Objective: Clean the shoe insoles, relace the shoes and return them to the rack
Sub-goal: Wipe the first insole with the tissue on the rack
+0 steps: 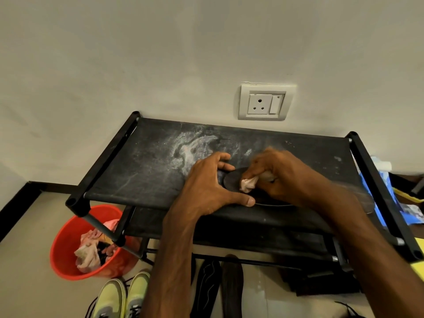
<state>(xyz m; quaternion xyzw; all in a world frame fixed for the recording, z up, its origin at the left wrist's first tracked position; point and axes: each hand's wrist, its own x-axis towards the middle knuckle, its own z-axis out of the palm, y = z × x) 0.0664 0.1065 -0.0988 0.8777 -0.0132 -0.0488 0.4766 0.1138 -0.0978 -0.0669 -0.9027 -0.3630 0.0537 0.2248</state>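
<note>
A dark insole [231,181] lies flat on the top shelf of the black shoe rack [142,161]. My left hand [210,184] holds its near end, fingers and thumb curled round the edges. My right hand [275,173] grips a crumpled pale pink cloth [249,183] and presses it on the insole; the hand is slightly blurred. Most of the insole is hidden under my hands. On the floor below stand a pair of yellow-green shoes [121,297] with loose dark laces, and beside them two more dark insoles [207,285].
White dusty smears mark the rack's top fabric [195,145]. A red bucket [66,244] with rags stands on the floor at the rack's left corner. A wall socket [263,103] is behind the rack. Blue and yellow items [390,198] lie at the right.
</note>
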